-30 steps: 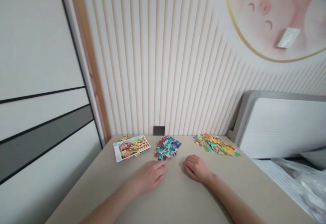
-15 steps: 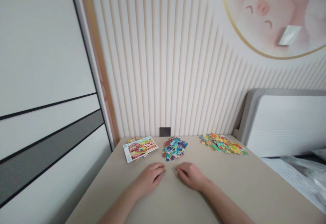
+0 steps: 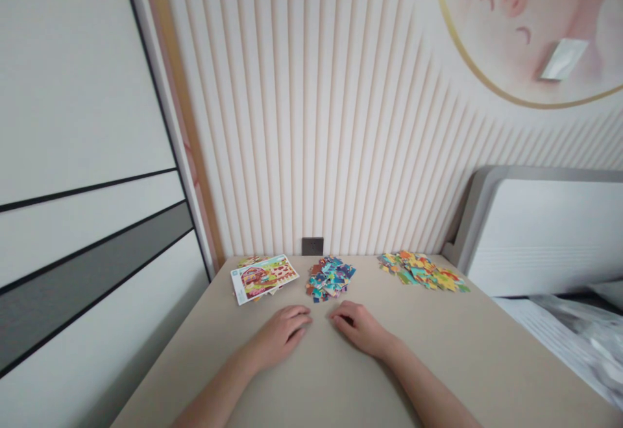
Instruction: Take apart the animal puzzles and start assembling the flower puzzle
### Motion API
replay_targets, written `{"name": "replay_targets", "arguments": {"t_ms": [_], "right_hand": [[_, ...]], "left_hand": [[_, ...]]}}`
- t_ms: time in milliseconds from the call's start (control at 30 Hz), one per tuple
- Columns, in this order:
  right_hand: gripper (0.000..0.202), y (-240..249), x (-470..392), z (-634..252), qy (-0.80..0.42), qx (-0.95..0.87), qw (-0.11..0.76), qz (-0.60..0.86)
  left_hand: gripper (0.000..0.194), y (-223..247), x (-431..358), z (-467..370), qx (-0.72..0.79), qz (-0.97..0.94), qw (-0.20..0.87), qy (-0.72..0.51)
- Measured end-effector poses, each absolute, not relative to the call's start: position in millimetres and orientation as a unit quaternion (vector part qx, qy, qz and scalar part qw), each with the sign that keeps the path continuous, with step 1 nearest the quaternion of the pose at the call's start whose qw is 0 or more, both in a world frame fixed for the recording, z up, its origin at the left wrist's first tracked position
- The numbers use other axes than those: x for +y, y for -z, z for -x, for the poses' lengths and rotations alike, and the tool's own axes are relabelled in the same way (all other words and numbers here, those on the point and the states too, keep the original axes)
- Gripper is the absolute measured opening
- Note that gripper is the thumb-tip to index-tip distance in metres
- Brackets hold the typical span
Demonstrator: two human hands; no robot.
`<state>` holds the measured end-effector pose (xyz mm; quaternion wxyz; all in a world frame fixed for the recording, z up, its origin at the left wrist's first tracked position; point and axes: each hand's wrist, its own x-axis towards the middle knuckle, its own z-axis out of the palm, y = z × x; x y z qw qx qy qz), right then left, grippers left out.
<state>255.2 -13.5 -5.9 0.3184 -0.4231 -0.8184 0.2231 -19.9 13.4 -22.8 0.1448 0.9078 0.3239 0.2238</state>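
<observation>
My left hand (image 3: 286, 329) rests on the beige tabletop (image 3: 316, 376), its fingers loosely stretched out and nothing held. Opposite it lies my right hand (image 3: 359, 325), fingers lightly bent with a dark gap between thumb and forefinger; it holds nothing visible. Just beyond both hands is a pile of blue, teal and brown jigsaw pieces (image 3: 331, 277), which neither hand touches. Behind my left hand, a picture card (image 3: 265, 278) showing a red barn scene lies on top of more jigsaw pieces (image 3: 250, 261), mostly hidden. A yellow, green and orange heap of jigsaw pieces (image 3: 423, 272) spreads at the back right.
The table's back edge meets a ribbed wall (image 3: 311, 123) with a dark socket (image 3: 312, 246). A white cabinet (image 3: 87, 272) stands at the left. To the right are a padded headboard (image 3: 555, 233) and clear plastic wrapping (image 3: 584, 331).
The view has shifted slightly, so the table and piles appear a little higher and further left. The gap between my right thumb and forefinger shows more clearly. Both hands stay on the table.
</observation>
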Motion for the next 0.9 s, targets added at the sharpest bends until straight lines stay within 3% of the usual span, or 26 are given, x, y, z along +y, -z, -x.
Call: {"name": "replay_targets", "arguments": {"t_ms": [267,433,533,700,900], "right_hand": [[0.027,17,-8,-260,-0.179,-0.834,0.308,0.421],[0.032,25,14,-276,-0.073,-0.781,0.369,0.499],[0.039,30,38,-286,-0.034,-0.744,0.375,0.552],[0.057,34,83,-281,-0.058,-0.731,0.309,0.606],[0.051,27,92,-249,-0.053,-0.723,0.284,0.628]], "left_hand": [[0.034,26,14,20,0.324,-0.908,0.136,-0.226],[0.038,31,15,17,0.347,-0.898,0.126,-0.238],[0.047,34,23,9,0.37,-0.888,0.101,-0.253],[0.069,37,55,-21,0.395,-0.881,0.027,-0.257],[0.087,50,85,-51,0.436,-0.855,0.043,-0.278]]}}
